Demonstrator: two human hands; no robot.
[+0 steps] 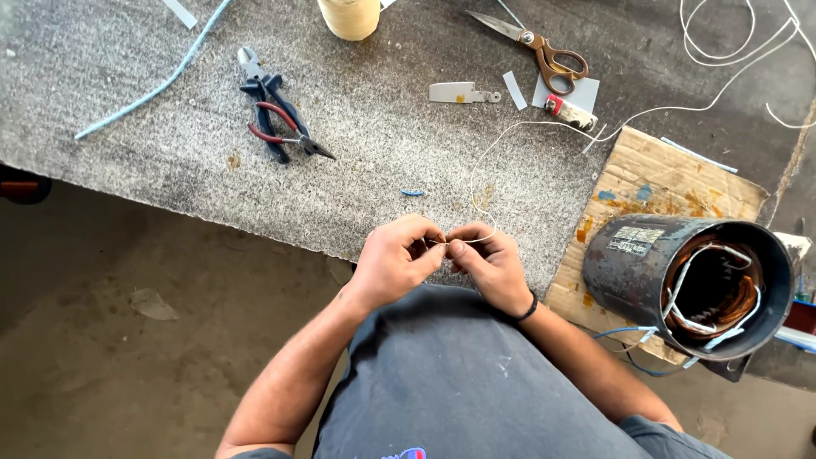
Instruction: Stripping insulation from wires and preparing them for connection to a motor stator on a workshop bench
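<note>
From the head camera I see my left hand point(395, 259) and right hand point(491, 263) brought together low in the middle of the frame, just over the near edge of the grey stone table point(382, 144). Both are pinched shut on a thin white string point(473, 183), thumbs and fingertips nearly touching each other. The string loops up from my fingers toward the centre, then runs off to the upper right, where more of it lies in loose coils.

At lower right a dark metal motor housing point(629, 263) lies on its side on a stained sheet of cardboard point(680, 183), its open end showing copper windings and white and blue leads.

At upper left of centre lie blue-handled cutters point(263, 89) and red-handled pliers point(285, 136), touching each other. Along the top edge I see a cream spool point(349, 17), brown-handled scissors point(544, 51), a lighter point(569, 110) and a small metal blade point(459, 92). A pale blue cord point(153, 85) runs diagonally across the upper left
</note>
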